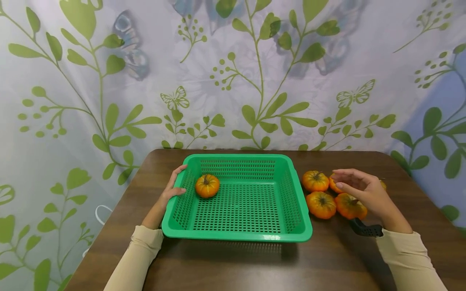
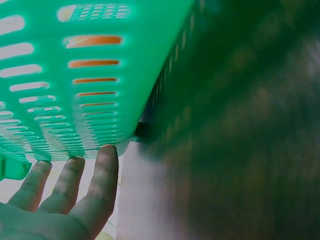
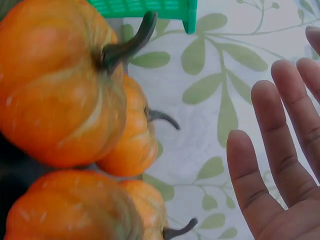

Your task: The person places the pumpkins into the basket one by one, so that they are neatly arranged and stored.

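Observation:
A green plastic basket (image 1: 236, 236) with slotted walls stands on the table, one small orange pumpkin (image 1: 207, 186) inside near its left wall. My left hand (image 1: 171, 192) holds the basket's left side, thumb over the rim; in the left wrist view three fingers (image 2: 102, 182) reach up against the outer wall. To the right of the basket, several orange pumpkins (image 1: 321, 205) with dark stems sit close together. Over the right side of this group hovers my right hand (image 1: 364, 192), fingers spread and holding nothing. It partly hides the rearmost pumpkins. Large pumpkins (image 3: 60, 85) fill the right wrist view's left side.
The brown wooden table (image 1: 233, 262) reaches back to a wall covered by a cloth (image 1: 233, 81) with green leaves and butterflies. A black strap (image 1: 365, 229) sits at my right wrist. A white cable (image 1: 100, 212) shows beyond the table's left edge.

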A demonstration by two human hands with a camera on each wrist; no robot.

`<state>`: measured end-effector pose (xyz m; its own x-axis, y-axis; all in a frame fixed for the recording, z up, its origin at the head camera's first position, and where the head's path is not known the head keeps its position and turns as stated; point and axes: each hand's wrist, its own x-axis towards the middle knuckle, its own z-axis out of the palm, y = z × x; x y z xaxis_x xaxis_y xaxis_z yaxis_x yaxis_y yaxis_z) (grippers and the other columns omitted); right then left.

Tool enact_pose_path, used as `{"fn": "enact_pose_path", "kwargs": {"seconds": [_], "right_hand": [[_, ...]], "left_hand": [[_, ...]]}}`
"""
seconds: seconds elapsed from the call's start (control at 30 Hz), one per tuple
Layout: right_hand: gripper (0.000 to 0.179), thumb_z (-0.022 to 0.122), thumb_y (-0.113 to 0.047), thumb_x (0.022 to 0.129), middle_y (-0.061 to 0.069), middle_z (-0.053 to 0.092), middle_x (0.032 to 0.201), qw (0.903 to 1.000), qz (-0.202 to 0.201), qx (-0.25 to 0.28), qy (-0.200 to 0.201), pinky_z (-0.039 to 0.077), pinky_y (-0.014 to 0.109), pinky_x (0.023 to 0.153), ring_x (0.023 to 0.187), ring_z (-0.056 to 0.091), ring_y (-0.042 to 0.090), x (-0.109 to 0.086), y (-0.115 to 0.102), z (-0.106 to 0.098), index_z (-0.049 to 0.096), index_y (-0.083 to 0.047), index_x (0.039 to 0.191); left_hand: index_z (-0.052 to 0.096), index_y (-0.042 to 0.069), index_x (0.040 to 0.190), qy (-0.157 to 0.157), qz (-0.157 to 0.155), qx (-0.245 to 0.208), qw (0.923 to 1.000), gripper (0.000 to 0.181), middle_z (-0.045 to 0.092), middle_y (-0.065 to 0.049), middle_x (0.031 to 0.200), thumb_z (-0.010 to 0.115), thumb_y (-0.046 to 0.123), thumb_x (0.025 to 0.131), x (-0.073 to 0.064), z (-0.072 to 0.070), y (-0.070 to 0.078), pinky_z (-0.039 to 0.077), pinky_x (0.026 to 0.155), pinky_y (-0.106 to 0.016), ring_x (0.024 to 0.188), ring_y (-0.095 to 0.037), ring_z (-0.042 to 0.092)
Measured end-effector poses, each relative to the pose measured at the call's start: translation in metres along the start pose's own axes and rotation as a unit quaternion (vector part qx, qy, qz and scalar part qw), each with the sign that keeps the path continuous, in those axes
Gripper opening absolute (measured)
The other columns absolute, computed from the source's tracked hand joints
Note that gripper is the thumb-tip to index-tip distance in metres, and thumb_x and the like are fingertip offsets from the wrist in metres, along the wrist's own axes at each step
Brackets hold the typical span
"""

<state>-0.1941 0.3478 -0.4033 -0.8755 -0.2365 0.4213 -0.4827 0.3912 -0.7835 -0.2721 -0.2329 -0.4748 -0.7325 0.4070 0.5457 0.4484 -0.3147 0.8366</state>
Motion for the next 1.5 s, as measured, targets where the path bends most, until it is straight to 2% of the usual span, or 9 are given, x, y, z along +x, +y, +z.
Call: {"fn": "enact_pose_path", "kwargs": {"seconds": [0.13,0.3,0.4,0.67,0.9,1.07,1.2,1.27,1.5], "right_hand": [[0.048,0.065,0.011,0.100,-0.019,0.074,0.123,0.9998,0.021,-0.001,0.004,0.058,0.021,0.071,0.100,0.072,-0.001,-0.007,0.007,-0.002,0.072,-0.020,0.137],[0.049,0.062,0.017,0.099,-0.012,0.075,0.124,0.9996,0.011,0.026,-0.001,0.058,0.018,0.082,0.102,0.073,0.002,-0.014,0.015,-0.007,0.071,-0.009,0.139],[0.050,0.063,0.017,0.098,-0.014,0.075,0.125,0.9996,0.017,0.024,-0.004,0.057,0.017,0.084,0.103,0.073,0.003,-0.018,0.020,-0.011,0.070,-0.010,0.140],[0.042,0.063,0.017,0.098,-0.019,0.072,0.129,0.9990,0.028,0.018,-0.030,0.056,0.015,0.084,0.108,0.071,0.000,-0.024,0.034,-0.020,0.070,-0.002,0.135],[0.040,0.063,0.011,0.101,-0.022,0.069,0.132,0.9971,0.054,0.000,-0.053,0.058,0.018,0.082,0.108,0.070,-0.002,-0.025,0.042,-0.031,0.066,0.000,0.140],[0.041,0.066,0.003,0.103,-0.022,0.069,0.129,0.9933,0.081,-0.038,-0.072,0.057,0.018,0.082,0.110,0.068,-0.005,-0.024,0.042,-0.040,0.061,0.006,0.143],[0.043,0.068,0.002,0.102,-0.021,0.070,0.127,0.9919,0.082,-0.050,-0.084,0.056,0.017,0.082,0.111,0.067,-0.006,-0.024,0.043,-0.044,0.058,0.011,0.143],[0.043,0.069,0.004,0.101,-0.021,0.071,0.126,0.9921,0.079,-0.048,-0.085,0.056,0.017,0.083,0.111,0.067,-0.006,-0.024,0.045,-0.045,0.059,0.012,0.142],[0.043,0.072,0.005,0.098,-0.022,0.071,0.124,0.9906,0.082,-0.051,-0.096,0.056,0.017,0.081,0.108,0.068,-0.002,-0.026,0.051,-0.052,0.063,0.007,0.140]], "left_hand": [[0.047,0.032,0.151,-0.003,-0.006,-0.013,0.9999,0.075,0.045,0.010,0.149,0.049,-0.004,0.086,-0.002,-0.001,0.000,0.043,0.104,-0.018,0.130,-0.003,0.050],[0.046,0.031,0.152,-0.020,0.005,-0.025,0.9995,0.073,0.047,0.011,0.149,0.049,-0.004,0.088,-0.001,-0.001,-0.002,0.043,0.105,-0.018,0.131,-0.003,0.051],[0.046,0.032,0.153,-0.020,0.006,-0.023,0.9995,0.073,0.047,0.012,0.148,0.049,-0.004,0.089,-0.001,-0.002,-0.004,0.044,0.103,-0.018,0.130,-0.003,0.051],[0.048,0.032,0.150,0.003,-0.026,-0.014,0.9996,0.075,0.046,0.009,0.147,0.049,-0.004,0.085,-0.001,0.003,0.000,0.044,0.105,-0.019,0.130,-0.003,0.051],[0.047,0.032,0.151,0.020,-0.047,-0.015,0.9986,0.075,0.044,0.005,0.147,0.047,-0.005,0.086,-0.001,0.005,0.003,0.045,0.104,-0.020,0.129,-0.006,0.052],[0.047,0.031,0.152,0.005,-0.024,-0.015,0.9996,0.071,0.044,0.007,0.148,0.055,0.002,0.088,-0.001,-0.003,-0.005,0.043,0.105,-0.019,0.129,-0.006,0.051],[0.048,0.025,0.156,-0.017,0.012,-0.030,0.9993,0.066,0.044,0.003,0.149,0.061,0.008,0.093,-0.003,-0.018,-0.022,0.043,0.104,-0.018,0.128,-0.008,0.052],[0.049,0.026,0.155,-0.020,0.017,-0.029,0.9992,0.065,0.045,0.003,0.148,0.063,0.011,0.093,-0.004,-0.021,-0.025,0.043,0.103,-0.018,0.128,-0.007,0.053],[0.047,0.035,0.152,-0.003,-0.010,-0.017,0.9998,0.074,0.046,0.010,0.146,0.050,-0.002,0.088,-0.001,-0.005,-0.004,0.044,0.102,-0.018,0.127,-0.004,0.052]]}}
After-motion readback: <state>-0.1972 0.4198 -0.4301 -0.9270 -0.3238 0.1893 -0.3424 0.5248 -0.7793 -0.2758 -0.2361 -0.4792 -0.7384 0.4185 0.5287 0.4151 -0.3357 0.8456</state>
